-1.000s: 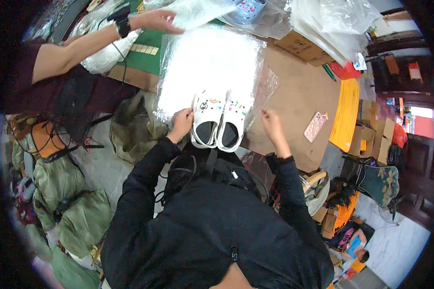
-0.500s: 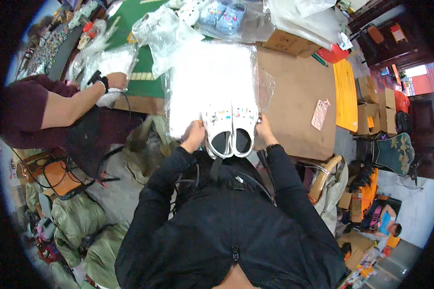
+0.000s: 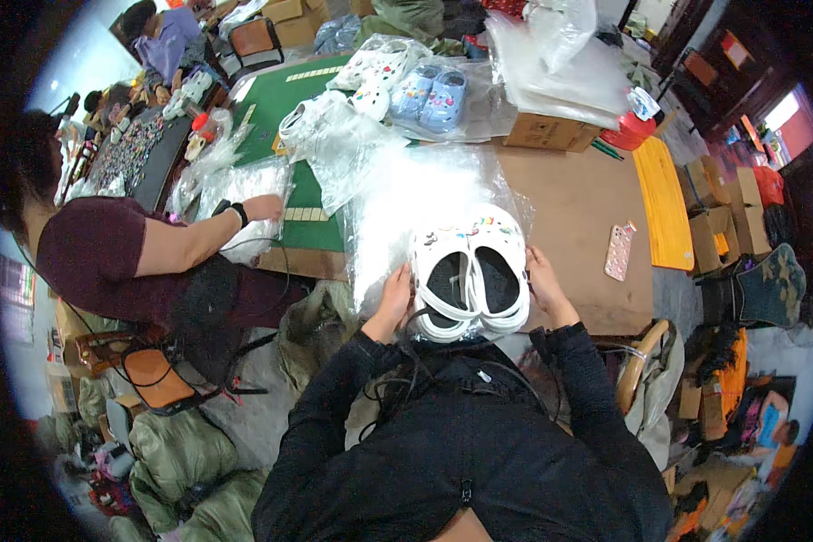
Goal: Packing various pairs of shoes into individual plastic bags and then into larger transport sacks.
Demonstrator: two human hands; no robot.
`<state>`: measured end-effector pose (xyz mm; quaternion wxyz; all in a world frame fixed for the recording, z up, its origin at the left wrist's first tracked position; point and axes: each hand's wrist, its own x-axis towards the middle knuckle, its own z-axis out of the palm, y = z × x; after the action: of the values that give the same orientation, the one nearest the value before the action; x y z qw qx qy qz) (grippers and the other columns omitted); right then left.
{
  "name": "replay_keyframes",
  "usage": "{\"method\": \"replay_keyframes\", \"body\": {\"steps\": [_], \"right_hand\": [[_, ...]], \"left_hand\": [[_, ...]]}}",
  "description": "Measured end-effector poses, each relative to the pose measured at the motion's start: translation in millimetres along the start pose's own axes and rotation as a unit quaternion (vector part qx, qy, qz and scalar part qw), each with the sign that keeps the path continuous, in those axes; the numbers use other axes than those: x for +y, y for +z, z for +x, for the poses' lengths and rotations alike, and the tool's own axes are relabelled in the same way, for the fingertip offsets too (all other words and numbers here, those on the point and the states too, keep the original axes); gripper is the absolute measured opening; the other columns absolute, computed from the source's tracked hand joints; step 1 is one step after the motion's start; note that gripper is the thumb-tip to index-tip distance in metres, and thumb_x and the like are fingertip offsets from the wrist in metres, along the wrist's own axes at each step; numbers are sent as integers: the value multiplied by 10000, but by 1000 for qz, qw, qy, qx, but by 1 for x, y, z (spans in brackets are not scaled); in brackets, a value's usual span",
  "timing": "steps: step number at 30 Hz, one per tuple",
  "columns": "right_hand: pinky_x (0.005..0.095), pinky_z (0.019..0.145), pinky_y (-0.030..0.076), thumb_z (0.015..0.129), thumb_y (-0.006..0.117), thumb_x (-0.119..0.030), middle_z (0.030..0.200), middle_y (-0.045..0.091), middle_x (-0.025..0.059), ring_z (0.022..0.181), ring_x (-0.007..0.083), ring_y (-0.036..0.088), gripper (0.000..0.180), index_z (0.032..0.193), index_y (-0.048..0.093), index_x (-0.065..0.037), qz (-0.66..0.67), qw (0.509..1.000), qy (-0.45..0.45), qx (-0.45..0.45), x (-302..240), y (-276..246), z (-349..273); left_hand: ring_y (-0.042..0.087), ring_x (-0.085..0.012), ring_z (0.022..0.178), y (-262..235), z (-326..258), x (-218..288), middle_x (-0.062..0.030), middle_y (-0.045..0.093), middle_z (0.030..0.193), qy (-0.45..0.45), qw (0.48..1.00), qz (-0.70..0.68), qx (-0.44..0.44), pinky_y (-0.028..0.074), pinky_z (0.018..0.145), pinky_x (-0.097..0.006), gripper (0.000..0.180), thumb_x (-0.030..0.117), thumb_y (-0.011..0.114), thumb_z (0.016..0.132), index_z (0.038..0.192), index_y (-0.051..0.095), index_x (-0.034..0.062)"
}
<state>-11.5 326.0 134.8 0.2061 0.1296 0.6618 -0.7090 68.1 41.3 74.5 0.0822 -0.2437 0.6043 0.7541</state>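
my left hand (image 3: 394,298) and right hand (image 3: 544,287) clasp the sides of the light, springy white clogs (image 3: 470,271) on the slippery plastic bag (image 3: 406,194).

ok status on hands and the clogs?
Left hand and right hand grip the white clogs from either side. Clogs lie on a clear plastic bag. Nothing in the way.

Your white clogs (image 3: 470,280) have black insides and small multicoloured charms on the toes. They sit on a clear, glossy plastic bag (image 3: 406,194). The worktop (image 3: 578,208) is brown, with a green mat (image 3: 285,108) bordered by pale tiles. Phone case (image 3: 620,251) is pink, patterned. Far pair of clogs (image 3: 429,90) is light blue. Your sleeves are black.
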Motion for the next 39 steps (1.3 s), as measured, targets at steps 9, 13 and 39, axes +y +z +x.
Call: {"method": "replay_keyframes", "body": {"steps": [9, 13, 39], "right_hand": [[324, 618, 467, 830, 540, -126, 829, 605, 126, 696, 206, 578, 188, 938, 562, 26, 113, 974, 146, 129, 62, 14, 2], [376, 661, 488, 832, 527, -101, 910, 617, 143, 780, 257, 598, 199, 983, 568, 23, 264, 938, 175, 140, 104, 1, 18], [217, 363, 205, 797, 548, -193, 467, 406, -27, 375, 54, 319, 255, 578, 508, -67, -31, 983, -151, -96, -246, -6, -69]], "left_hand": [[612, -220, 849, 10, -10, -2, -94, 619, 960, -129, 972, -196, 35, 504, 715, -352, 259, 194, 413, 923, 1043, 549, 9], [620, -258, 823, -1, 8, -27, -86, 636, 922, -141, 979, -146, 10, 502, 697, -384, 233, 155, 423, 903, 995, 572, 2], [288, -72, 311, 46, -82, 275, 9, 375, 436, 85, 992, -30, -91, 226, 316, -218, 275, 167, 475, 886, 634, 463, 59]]}}
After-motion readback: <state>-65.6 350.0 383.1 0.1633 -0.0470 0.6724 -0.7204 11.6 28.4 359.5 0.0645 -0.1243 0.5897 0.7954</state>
